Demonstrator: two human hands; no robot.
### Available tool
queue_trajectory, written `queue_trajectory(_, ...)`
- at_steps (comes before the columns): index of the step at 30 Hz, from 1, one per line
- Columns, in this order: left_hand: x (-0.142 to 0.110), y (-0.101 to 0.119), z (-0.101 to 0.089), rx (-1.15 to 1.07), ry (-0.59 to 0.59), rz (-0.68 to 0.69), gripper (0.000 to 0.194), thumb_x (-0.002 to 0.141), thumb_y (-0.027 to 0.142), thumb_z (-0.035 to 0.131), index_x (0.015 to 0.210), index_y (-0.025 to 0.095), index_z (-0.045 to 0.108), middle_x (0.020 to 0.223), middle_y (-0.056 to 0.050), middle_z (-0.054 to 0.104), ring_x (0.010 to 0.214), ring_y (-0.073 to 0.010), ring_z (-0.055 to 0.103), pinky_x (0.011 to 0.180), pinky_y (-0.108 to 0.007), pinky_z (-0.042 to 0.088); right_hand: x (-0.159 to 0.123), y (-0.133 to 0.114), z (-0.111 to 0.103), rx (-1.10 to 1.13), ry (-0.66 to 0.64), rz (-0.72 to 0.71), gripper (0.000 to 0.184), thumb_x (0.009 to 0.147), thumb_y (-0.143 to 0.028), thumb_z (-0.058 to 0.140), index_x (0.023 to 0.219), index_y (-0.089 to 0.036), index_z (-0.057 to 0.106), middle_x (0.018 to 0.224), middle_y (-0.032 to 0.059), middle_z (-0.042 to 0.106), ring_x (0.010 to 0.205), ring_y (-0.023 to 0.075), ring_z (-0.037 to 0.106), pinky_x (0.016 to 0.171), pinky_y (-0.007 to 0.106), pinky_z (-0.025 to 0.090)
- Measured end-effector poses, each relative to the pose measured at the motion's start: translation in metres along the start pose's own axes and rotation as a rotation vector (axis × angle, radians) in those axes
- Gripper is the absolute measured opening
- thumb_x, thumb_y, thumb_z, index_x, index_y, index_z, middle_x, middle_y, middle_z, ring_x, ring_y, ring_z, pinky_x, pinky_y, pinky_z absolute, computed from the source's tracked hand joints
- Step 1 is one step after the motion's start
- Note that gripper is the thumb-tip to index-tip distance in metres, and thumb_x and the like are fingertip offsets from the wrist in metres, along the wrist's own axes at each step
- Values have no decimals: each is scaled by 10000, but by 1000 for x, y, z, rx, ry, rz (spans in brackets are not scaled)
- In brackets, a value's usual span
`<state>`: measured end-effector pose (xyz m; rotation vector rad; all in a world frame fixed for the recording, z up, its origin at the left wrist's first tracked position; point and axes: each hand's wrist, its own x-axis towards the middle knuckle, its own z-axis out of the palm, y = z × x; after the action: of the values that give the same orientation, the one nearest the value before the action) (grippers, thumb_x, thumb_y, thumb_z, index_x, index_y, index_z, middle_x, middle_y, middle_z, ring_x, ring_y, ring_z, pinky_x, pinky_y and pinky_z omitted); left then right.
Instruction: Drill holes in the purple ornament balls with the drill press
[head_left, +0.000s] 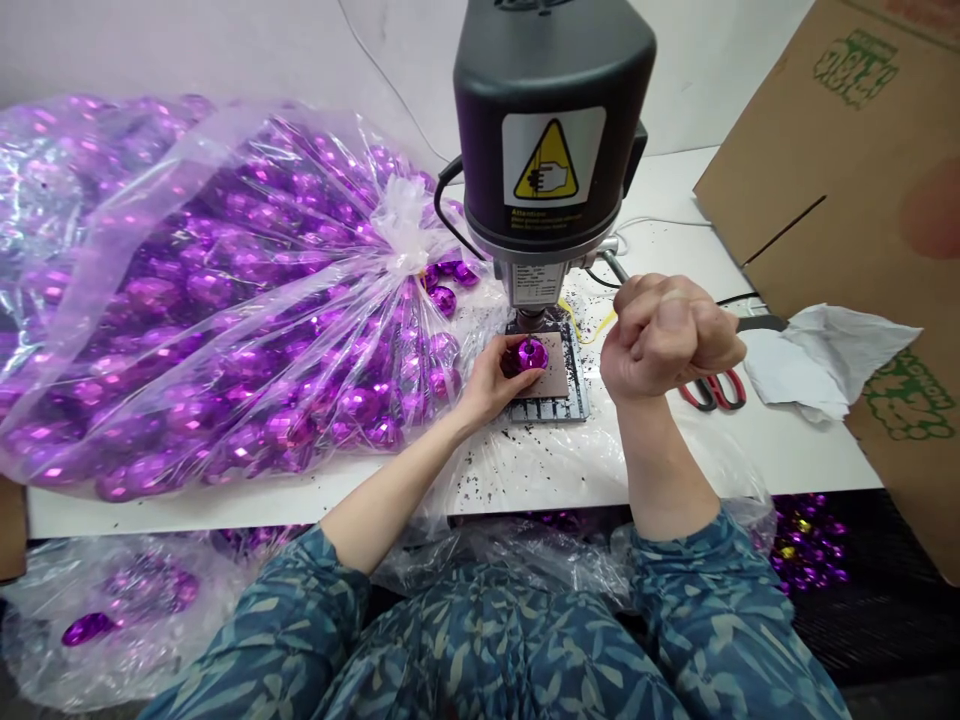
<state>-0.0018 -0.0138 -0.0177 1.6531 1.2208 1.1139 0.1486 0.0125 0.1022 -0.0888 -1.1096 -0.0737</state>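
My left hand (491, 380) pinches a shiny purple faceted ball (531, 354) and holds it on the small metal work plate (559, 385) under the spindle of a dark bench drill press (551, 130). My right hand (667, 335) is a closed fist wrapped round the press's feed lever (757, 323), just right of the machine. The drill tip itself is hidden behind the machine head.
A large clear plastic bag (195, 290) full of purple balls lies left on the white table (787, 450). Red-handled scissors (712, 390), white crumpled paper (817, 360) and a cardboard box (862, 200) sit right. Dark shavings litter the table. More bagged balls (112, 600) lie below.
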Motion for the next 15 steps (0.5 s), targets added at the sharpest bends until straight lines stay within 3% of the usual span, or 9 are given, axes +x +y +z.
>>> queue_trajectory(6, 1, -7, 1, 19, 19, 32, 505, 813, 300, 914, 1234, 183, 660, 1130, -85, 762, 994, -219, 726, 880, -377, 598, -8, -1, -6, -30, -15, -13, 583, 942, -246, 599, 612, -181, 122, 408, -79, 175, 320, 26, 208, 346, 219, 186)
queue_trajectory(10, 3, -7, 4, 37, 36, 12, 490, 803, 287, 908, 1206, 191, 647, 1099, -71, 750, 976, -212, 719, 864, -373, 592, 13, -12, 7, -97, 18, 147, 622, 985, -313, 605, 597, -178, 137, 444, -64, 179, 357, 17, 244, 380, 222, 164)
queue_trajectory(12, 1, -4, 4, 46, 37, -11, 494, 784, 261, 910, 1182, 191, 628, 1090, -70, 741, 962, -211, 718, 847, -373, 595, 31, -15, 17, -182, -29, 303, 638, 993, -437, 618, 581, -197, 194, 458, -61, 254, 386, 26, 300, 394, 242, 220)
queue_trajectory(15, -10, 3, 0, 95, 31, -15, 491, 765, 221, 903, 1144, 195, 592, 1088, -74, 722, 953, -219, 714, 820, -379, 600, 52, -11, 28, -191, -57, 369, 625, 965, -592, 594, 595, -213, 262, 476, -70, 295, 390, 29, 318, 408, 251, 270)
